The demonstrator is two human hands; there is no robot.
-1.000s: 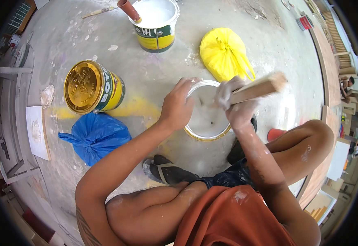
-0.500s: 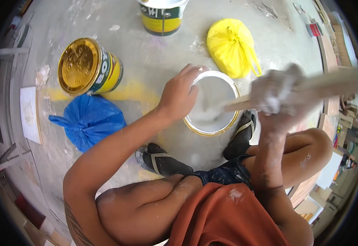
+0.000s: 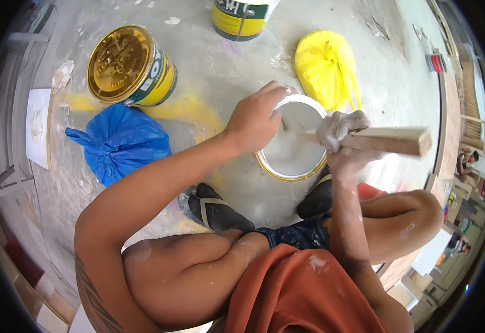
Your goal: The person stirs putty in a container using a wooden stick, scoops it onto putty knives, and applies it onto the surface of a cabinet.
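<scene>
A rust-orange cloth shirt with a whitish smear lies nearest, above dark, paint-marked shorts. Beyond them stands the left foot, in a dark sock and a pale-strapped flip-flop.

Past the feet, on the grey floor, sits a round open bucket with a white rim and gold-coloured lower edge, holding pale grey wet material. The left hand is at its upper-left rim, thumb and fingers curved and apart; how firmly they grip cannot be told. The right hand, coated in grey, is closed around a long, squared wooden stick over the bucket's right side. The stick is tilted, its thick end out to the right and its blurred narrow end reaching into the bucket.

Leftward lies a knotted blue plastic bag; beyond the bucket, a tied yellow plastic bag. Farther off are a yellow-and-green can with a gold metal lid and, cut by the upper edge, a yellow-and-green pail.
</scene>
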